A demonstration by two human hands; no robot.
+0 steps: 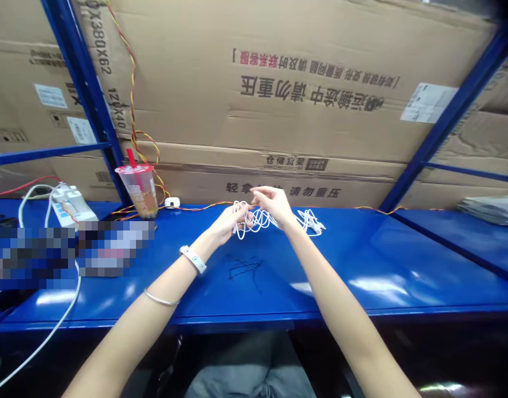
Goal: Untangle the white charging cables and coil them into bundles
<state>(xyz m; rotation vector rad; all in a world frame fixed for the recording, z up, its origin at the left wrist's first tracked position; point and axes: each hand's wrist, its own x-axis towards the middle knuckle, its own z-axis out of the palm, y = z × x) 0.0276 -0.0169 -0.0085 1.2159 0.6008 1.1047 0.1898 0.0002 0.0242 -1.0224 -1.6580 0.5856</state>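
My left hand [225,224] is closed around one end of a coiled white cable [260,219], whose loops stretch to the right across the blue shelf. Just right of it and slightly higher, my right hand [274,203] has its thumb and fingers pinched together over the coil. What lies in that pinch is too small to make out. The cable's far loops and a white plug end [319,225] rest on the shelf beyond my right wrist. Several thin black ties [243,268] lie in front of my hands.
A plastic drink cup [138,190] with a red straw stands left, beside a small white case [172,203]. Further left is a white power strip [73,204] with cords. Large cardboard boxes [254,127] wall off the back. Flat packets [492,210] lie far right.
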